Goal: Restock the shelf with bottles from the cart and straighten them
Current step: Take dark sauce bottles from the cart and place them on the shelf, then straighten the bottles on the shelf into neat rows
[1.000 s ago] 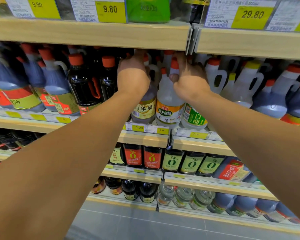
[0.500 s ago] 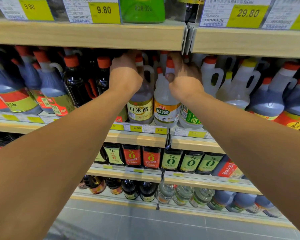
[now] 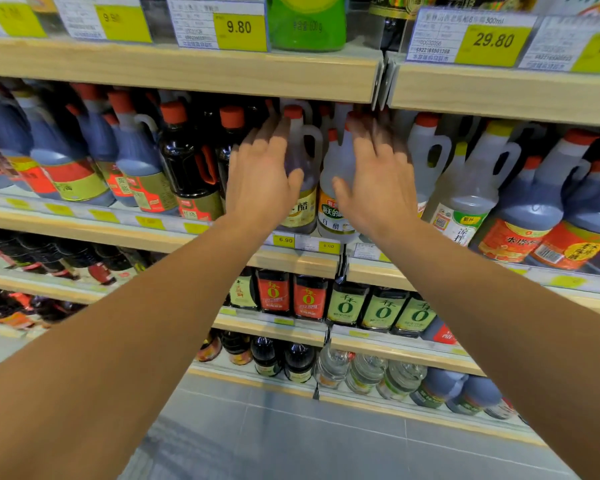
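Note:
Two pale vinegar jugs with red caps stand side by side on the middle shelf: the left jug has a handle, the right jug has an orange and green label. My left hand hovers with spread fingers in front of the left jug. My right hand is spread in front of the right jug. Both hands are blurred and hold nothing. The cart is out of view.
Dark soy sauce bottles and blue-tinted jugs fill the shelf to the left; more jugs crowd the right. The upper shelf board hangs low over the caps. Lower shelves carry small bottles. Grey floor lies below.
Both hands have let go of the jug necks and drawn back toward me with fingers spread. The view has shifted slightly.

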### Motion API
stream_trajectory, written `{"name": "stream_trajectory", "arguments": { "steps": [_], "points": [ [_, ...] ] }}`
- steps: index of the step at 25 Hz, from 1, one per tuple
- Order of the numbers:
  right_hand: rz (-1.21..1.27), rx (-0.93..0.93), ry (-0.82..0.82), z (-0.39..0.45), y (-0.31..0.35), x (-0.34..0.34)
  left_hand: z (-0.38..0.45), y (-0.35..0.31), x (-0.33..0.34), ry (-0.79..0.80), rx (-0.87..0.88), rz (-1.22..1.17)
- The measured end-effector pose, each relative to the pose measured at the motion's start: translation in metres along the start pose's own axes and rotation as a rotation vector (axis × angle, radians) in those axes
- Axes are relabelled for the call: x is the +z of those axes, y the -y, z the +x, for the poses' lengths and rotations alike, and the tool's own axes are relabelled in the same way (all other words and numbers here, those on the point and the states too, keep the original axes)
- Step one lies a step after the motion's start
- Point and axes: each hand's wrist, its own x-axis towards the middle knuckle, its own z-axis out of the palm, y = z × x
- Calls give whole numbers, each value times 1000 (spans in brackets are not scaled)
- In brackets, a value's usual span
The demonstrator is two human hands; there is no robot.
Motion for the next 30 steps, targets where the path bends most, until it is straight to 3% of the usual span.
{"name": "stream_trajectory", "arguments": {
  "steps": [6, 9, 13, 22, 30],
  "points": [
    [68, -118, 135, -71, 7, -19, -96, 0, -44, 154, -87, -70],
    [49, -192, 204, -109, 25, -58, -152, -12, -94, 167, -97, -34],
    [80, -277, 294, -155, 54, -110, -208, -20, -159, 242, -234, -38],
    [233, -395, 374, -242, 151, -198, -315, -7, -305, 207, -352, -55],
    [234, -444, 344, -304, 278, -232, -399, 80, -402, 148, -384, -58]
  ]
}}
